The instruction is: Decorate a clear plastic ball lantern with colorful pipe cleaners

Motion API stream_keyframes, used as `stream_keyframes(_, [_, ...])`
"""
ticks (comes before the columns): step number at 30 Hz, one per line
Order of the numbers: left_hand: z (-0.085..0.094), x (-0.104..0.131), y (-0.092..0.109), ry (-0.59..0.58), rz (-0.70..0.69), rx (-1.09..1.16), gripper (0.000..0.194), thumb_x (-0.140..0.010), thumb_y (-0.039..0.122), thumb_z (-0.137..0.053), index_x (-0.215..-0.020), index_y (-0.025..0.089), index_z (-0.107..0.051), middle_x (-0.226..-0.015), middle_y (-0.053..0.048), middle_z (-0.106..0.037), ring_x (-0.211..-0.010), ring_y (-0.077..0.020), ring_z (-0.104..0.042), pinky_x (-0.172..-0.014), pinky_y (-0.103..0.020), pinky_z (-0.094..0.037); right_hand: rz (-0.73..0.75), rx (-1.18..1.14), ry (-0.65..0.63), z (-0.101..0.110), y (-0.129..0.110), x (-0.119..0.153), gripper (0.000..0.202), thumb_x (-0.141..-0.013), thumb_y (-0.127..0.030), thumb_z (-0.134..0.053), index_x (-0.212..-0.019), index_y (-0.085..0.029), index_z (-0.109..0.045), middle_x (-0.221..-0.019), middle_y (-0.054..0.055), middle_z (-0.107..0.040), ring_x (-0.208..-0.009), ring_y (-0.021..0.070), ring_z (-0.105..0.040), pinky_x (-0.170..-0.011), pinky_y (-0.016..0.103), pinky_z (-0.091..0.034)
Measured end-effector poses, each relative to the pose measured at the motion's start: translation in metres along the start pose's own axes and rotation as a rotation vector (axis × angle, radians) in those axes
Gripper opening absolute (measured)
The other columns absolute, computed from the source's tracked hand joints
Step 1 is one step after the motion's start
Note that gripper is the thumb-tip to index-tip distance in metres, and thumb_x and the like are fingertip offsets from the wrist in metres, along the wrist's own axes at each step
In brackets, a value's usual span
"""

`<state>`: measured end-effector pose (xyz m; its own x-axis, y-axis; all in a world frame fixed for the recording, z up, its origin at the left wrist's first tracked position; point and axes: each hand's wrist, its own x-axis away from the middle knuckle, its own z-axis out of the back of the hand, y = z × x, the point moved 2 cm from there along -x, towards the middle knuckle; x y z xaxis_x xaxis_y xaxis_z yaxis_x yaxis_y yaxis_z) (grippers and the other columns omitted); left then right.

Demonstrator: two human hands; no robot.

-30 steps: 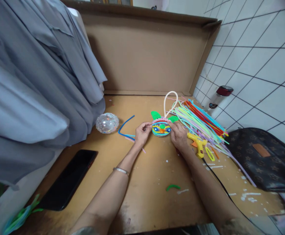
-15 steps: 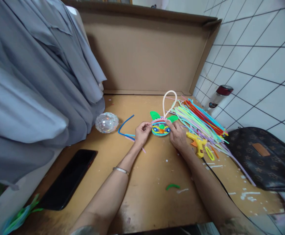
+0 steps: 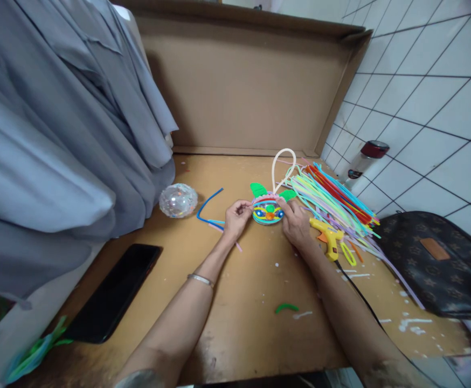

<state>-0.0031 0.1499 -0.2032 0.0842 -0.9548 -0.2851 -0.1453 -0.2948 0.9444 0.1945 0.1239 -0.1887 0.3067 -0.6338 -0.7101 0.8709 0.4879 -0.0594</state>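
Observation:
Between my hands is a round craft ornament point(image 3: 268, 213) covered in coloured pipe cleaners, with blue eyes, a green nose, two green leaf-like ears point(image 3: 258, 189) and a tall white loop point(image 3: 275, 173) on top. My left hand point(image 3: 237, 216) is closed in a pinch at its left edge, where a pink strand seems to run along the upper rim. On the right side, my right hand point(image 3: 297, 222) grips the ornament with thumb and fingers. Those fingertips partly cover its edge. Blue and pink pipe cleaners point(image 3: 208, 221) lie left of my left hand, partly under it.
A clear ball point(image 3: 178, 200) sits at the left, near a black phone point(image 3: 116, 291). To the right lie a heap of pipe cleaners point(image 3: 332, 196), a yellow glue gun point(image 3: 332, 242) with its cord, and a brown bag point(image 3: 437, 264). A green scrap point(image 3: 286, 307) lies in front.
The whole view has shifted slightly, with things appearing a little further right. Both hands keep their places on the ornament, with hardly any visible movement.

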Motion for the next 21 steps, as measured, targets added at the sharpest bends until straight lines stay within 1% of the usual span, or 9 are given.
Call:
stream_keyframes(2, [-0.0001, 0.0004, 0.0004, -0.004, 0.005, 0.0, 0.027, -0.068, 0.04, -0.074, -0.074, 0.017, -0.062, -0.058, 0.004, -0.055, -0.052, -0.008, -0.044, -0.053, -0.021, -0.037, -0.021, -0.027, 0.016, -0.001, 0.0004, -0.0001, 0.045, -0.09, -0.011, -0.035, -0.131, -0.017, -0.055, -0.094, 0.012, -0.061, -0.086, 0.0244, -0.057, -0.076, 0.037, -0.047])
stream_keyframes(5, [-0.0007, 0.0002, -0.0009, -0.006, 0.019, 0.005, 0.028, -0.066, 0.04, -0.075, -0.075, 0.017, -0.062, -0.059, 0.004, -0.055, -0.051, -0.0072, -0.042, -0.052, -0.02, -0.036, -0.061, -0.09, 0.078, -0.0028, 0.0013, 0.0, 0.042, -0.092, -0.016, -0.036, -0.132, -0.016, -0.051, -0.107, 0.014, -0.064, -0.095, 0.0265, -0.06, -0.083, 0.041, -0.049])
stream_keyframes(7, [-0.0012, -0.0004, -0.0029, -0.005, 0.026, 0.015, 0.029, -0.065, 0.039, -0.075, -0.077, 0.016, -0.061, -0.06, 0.005, -0.054, -0.051, -0.0068, -0.041, -0.052, -0.02, -0.035, -0.085, -0.131, 0.11, -0.0042, 0.002, 0.0004, 0.042, -0.092, -0.018, -0.037, -0.132, -0.015, -0.048, -0.111, 0.015, -0.065, -0.097, 0.027, -0.062, -0.084, 0.043, -0.05])
stream_keyframes(12, [-0.001, -0.001, -0.0055, -0.002, 0.027, 0.021, 0.03, -0.065, 0.038, -0.076, -0.079, 0.016, -0.061, -0.061, 0.004, -0.055, -0.052, -0.0069, -0.042, -0.052, -0.02, -0.034, -0.121, -0.153, 0.12, -0.0057, 0.0026, 0.0013, 0.041, -0.091, -0.019, -0.039, -0.131, -0.016, -0.047, -0.106, 0.014, -0.068, -0.089, 0.0264, -0.065, -0.08, 0.044, -0.053])
stream_keyframes(18, [0.0003, 0.0015, 0.0, -0.038, 0.03, 0.015, 0.026, -0.07, 0.039, -0.072, -0.076, 0.017, -0.06, -0.062, 0.003, -0.057, -0.054, -0.009, -0.049, -0.056, -0.022, -0.04, -0.112, -0.151, 0.128, -0.0046, 0.0026, 0.0015, 0.039, -0.091, -0.019, -0.041, -0.13, -0.015, -0.047, -0.102, 0.014, -0.068, -0.087, 0.0263, -0.065, -0.078, 0.043, -0.054])
stream_keyframes(21, [-0.0005, 0.0015, 0.0009, -0.033, 0.035, 0.024, 0.026, -0.07, 0.039, -0.072, -0.077, 0.017, -0.06, -0.061, 0.003, -0.057, -0.054, -0.0098, -0.051, -0.057, -0.023, -0.042, -0.122, -0.161, 0.11, -0.0052, 0.0035, 0.0018, 0.04, -0.091, -0.02, -0.039, -0.131, -0.015, -0.046, -0.102, 0.014, -0.067, -0.088, 0.0273, -0.065, -0.078, 0.044, -0.054])
